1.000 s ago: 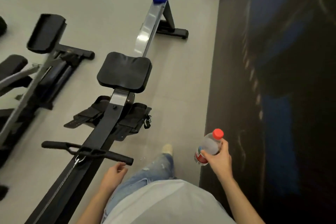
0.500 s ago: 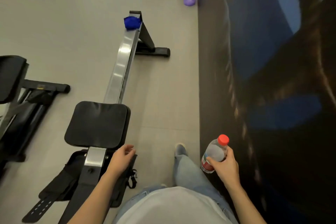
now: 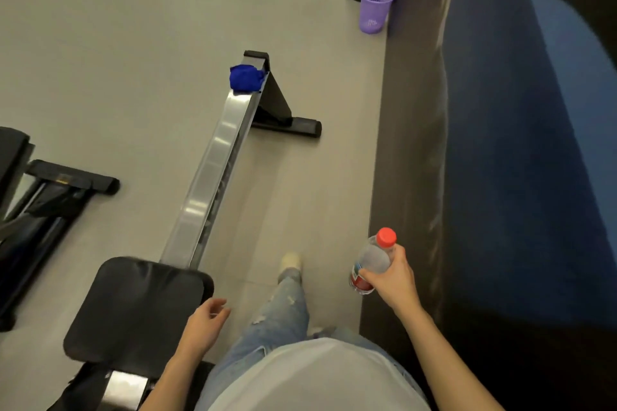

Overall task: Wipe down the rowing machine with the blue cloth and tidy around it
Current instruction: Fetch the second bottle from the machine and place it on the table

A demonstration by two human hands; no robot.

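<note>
Head: cloth [image 3: 246, 77], perhaps bunched, beyond hands [image 3: 203, 327] [image 3: 391, 278]

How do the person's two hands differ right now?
The right hand grips a red-capped bottle; the left hand holds nothing, its fingers loosely curled. The right hand is nearer the dark wall; the left hand is by the black seat. Both are bare and held low.

blue cloth [image 3: 246, 77], purple basket [image 3: 375, 7], red-capped bottle [image 3: 373, 263]
</note>
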